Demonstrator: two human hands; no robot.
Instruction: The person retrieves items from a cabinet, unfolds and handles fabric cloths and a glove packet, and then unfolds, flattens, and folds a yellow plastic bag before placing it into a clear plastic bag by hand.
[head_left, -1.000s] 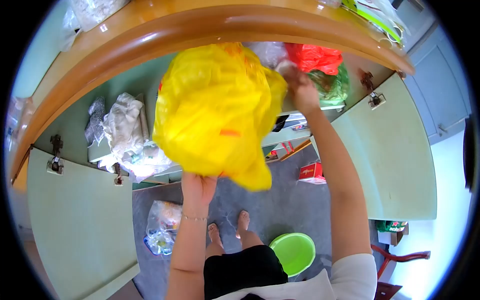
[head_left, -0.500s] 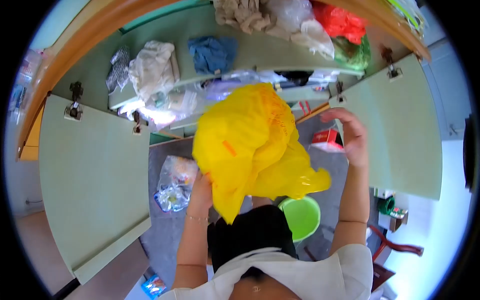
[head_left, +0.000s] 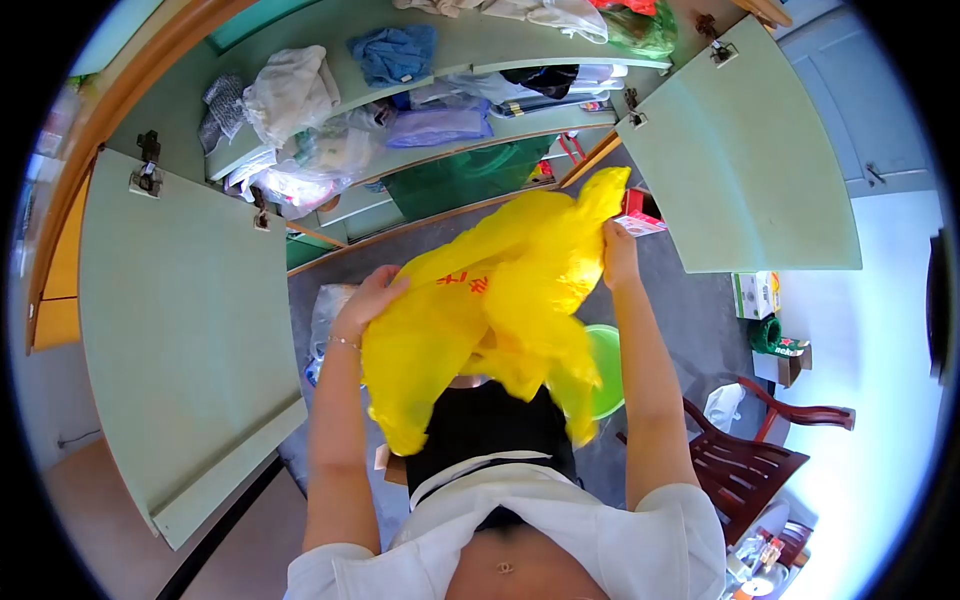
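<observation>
A crumpled yellow plastic bag with red print hangs stretched between my two hands, in front of my body. My left hand is closed on its left upper edge. On the other side, my right hand pinches the bag near its raised right corner. Folds hide some of the fingertips. Below the bag, a light green bucket stands on the floor, partly covered by it.
An open cabinet has a left door and a right door. Cloths and bags, including a blue cloth and a purple bag, lie on its shelves. A red box and a wooden chair stand to the right.
My right hand, earlier apart from the bag with fingers curved, now grips its right corner. The bag has spread out between both hands. The view has shifted, showing more of the lower shelves.
</observation>
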